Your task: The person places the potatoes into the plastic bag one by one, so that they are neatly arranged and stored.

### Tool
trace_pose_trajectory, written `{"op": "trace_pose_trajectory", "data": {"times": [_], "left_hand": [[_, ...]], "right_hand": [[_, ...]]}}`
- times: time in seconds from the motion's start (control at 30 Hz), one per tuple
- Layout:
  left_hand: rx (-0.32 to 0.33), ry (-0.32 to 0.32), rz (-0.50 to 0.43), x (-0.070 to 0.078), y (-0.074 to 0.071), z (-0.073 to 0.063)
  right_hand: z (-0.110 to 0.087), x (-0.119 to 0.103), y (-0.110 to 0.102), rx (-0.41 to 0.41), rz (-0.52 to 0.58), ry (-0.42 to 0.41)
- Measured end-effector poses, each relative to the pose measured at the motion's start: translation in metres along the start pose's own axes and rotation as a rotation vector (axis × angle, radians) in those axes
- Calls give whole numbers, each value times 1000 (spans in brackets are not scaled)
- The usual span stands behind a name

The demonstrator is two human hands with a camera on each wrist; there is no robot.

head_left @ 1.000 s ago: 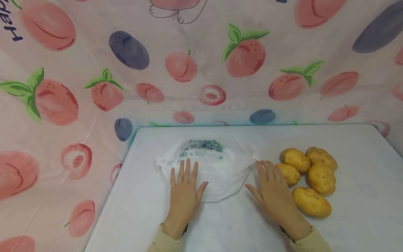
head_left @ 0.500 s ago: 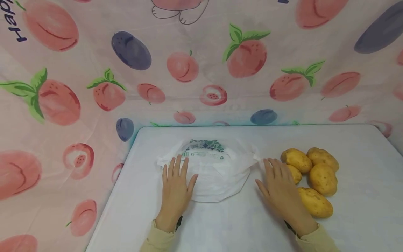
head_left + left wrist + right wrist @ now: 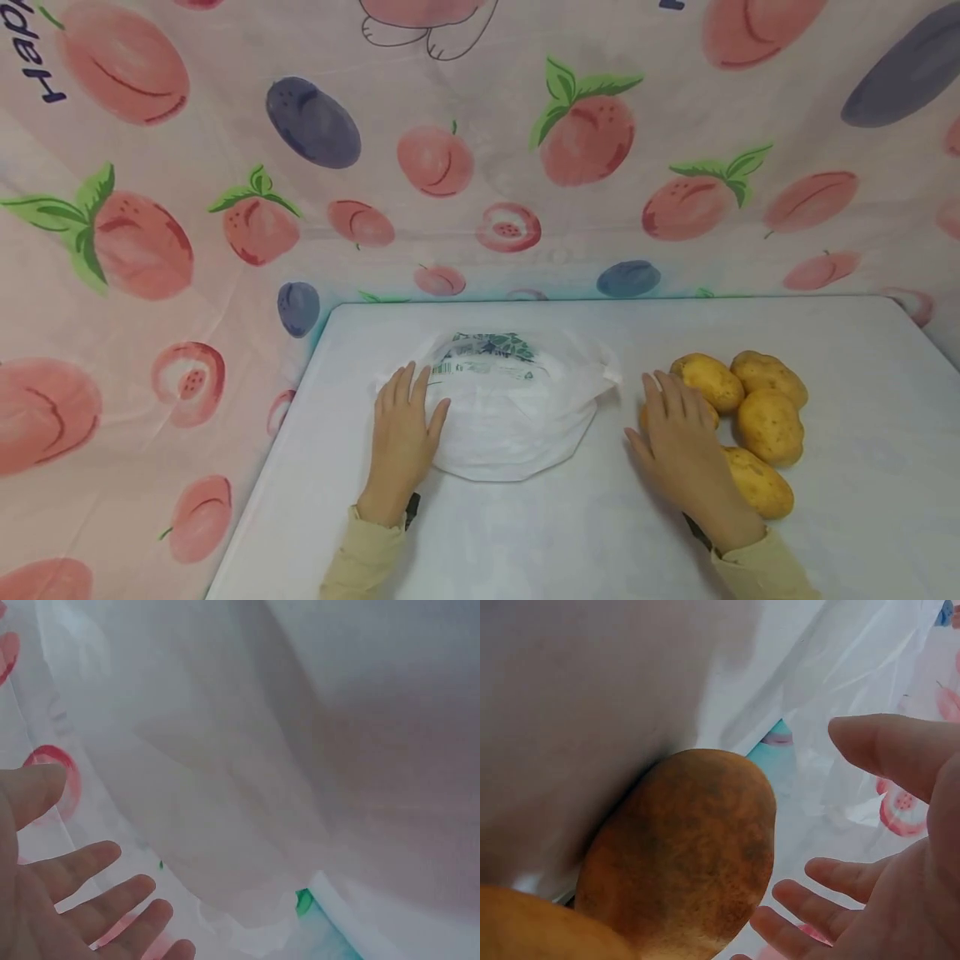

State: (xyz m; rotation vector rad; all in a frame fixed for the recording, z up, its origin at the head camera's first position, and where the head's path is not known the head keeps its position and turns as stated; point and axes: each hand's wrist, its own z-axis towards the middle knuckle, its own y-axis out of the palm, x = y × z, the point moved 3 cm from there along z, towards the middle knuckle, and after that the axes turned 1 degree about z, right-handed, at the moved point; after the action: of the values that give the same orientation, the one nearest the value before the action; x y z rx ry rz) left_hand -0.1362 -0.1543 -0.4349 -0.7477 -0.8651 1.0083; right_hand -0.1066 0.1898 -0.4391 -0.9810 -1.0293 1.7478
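A white plastic bag [image 3: 510, 437] with green print lies flat on the table in the head view. My left hand [image 3: 401, 442] is over its left edge, fingers extended and holding nothing; whether it touches the bag I cannot tell. The left wrist view shows that hand [image 3: 82, 900] with spread fingers beside the pale bag [image 3: 195, 750]. To the right of the bag, my right hand [image 3: 682, 446] hovers over the near-left side of several potatoes [image 3: 768, 427], partly hiding two of them. In the right wrist view, its relaxed fingers [image 3: 802, 907] are close to a large potato [image 3: 690, 855].
The white table [image 3: 555, 542] carries the bag and potatoes. Behind and to the left hangs a pink cloth [image 3: 450, 92] printed with fruit, meeting the table's back edge. One potato [image 3: 757, 483] lies nearest the front, beside the right wrist.
My hands have moved apart: the left slid leftward across the bag to its edge, the right shifted rightward from the bag's corner toward the potatoes. Bag and potatoes keep their places.
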Motion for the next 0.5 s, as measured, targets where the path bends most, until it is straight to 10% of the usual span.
{"op": "trace_pose_trajectory", "data": {"times": [0.5], "left_hand": [[-27,-68,-60,-24,6,17]], "right_hand": [[-3,5,2,34,-55,-3]]}}
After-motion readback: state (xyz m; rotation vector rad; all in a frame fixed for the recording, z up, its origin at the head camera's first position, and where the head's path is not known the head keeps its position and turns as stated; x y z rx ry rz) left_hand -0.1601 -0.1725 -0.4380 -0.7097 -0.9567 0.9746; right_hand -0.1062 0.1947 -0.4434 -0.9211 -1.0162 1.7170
